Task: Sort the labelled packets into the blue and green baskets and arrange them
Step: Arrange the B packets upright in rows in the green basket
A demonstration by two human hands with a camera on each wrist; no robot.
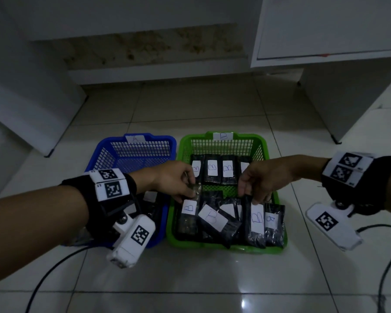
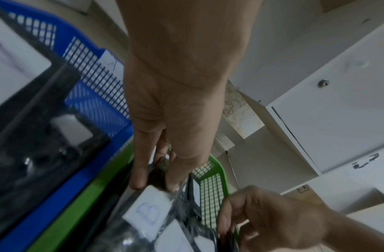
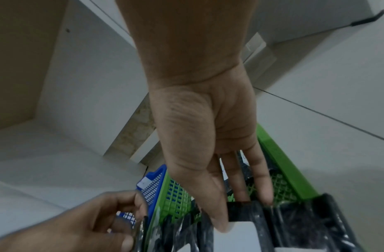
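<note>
Both arms reach forward and inward. Left hand pinches a packet top, right hand does likewise on another packet — fingertips down (wrists strapped with cameras).

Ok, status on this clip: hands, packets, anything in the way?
Left hand pinching a B packet in green basket. Right hand pinching another B packet. Nothing in the way.
</note>
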